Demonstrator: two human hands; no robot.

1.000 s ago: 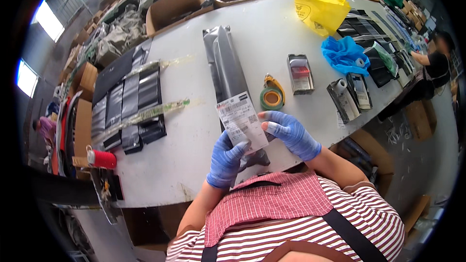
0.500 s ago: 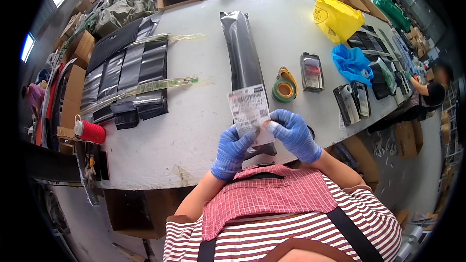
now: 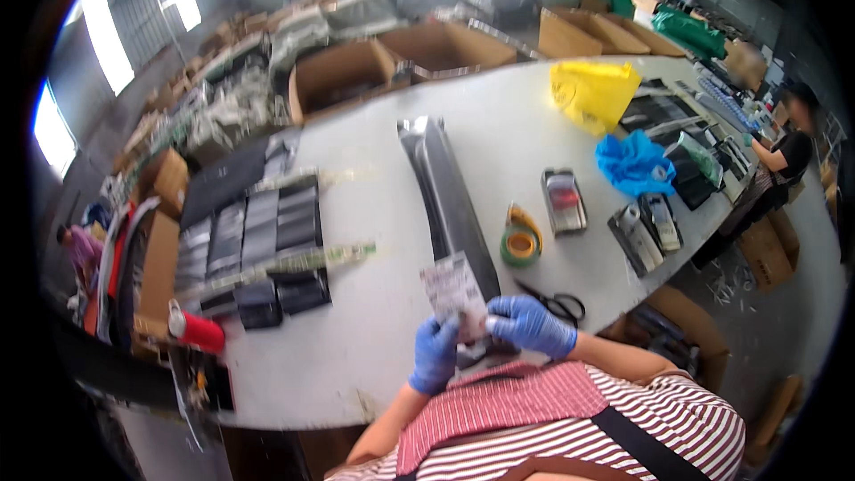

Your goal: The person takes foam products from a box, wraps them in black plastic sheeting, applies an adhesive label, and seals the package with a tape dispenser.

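A white printed shipping label (image 3: 452, 288) is pinched at its lower edge between my two blue-gloved hands. My left hand (image 3: 435, 354) is closed on its lower left corner, and my right hand (image 3: 533, 326) grips the lower right. Behind the label, a long black plastic-wrapped parcel (image 3: 448, 196) lies on the white table (image 3: 374, 160), its near end partly covered by the label and my hands. Black-handled scissors (image 3: 563, 305) rest just beyond my right hand. A tape dispenser (image 3: 520, 239) with yellow and green parts stands to the right of the parcel.
On the left lie taped black parcels (image 3: 258, 240) and a red bottle (image 3: 198, 331). To the right are a small clear-topped box (image 3: 565, 201), a blue bag (image 3: 634, 163) and a yellow bag (image 3: 594, 93). Cardboard boxes (image 3: 343, 80) line the far edge. A person (image 3: 784, 151) stands at far right.
My view has tilted upward, so the table sits lower in the picture and more of the hall shows. The scissors beside my right hand are now in plainer sight. Both hands keep the label.
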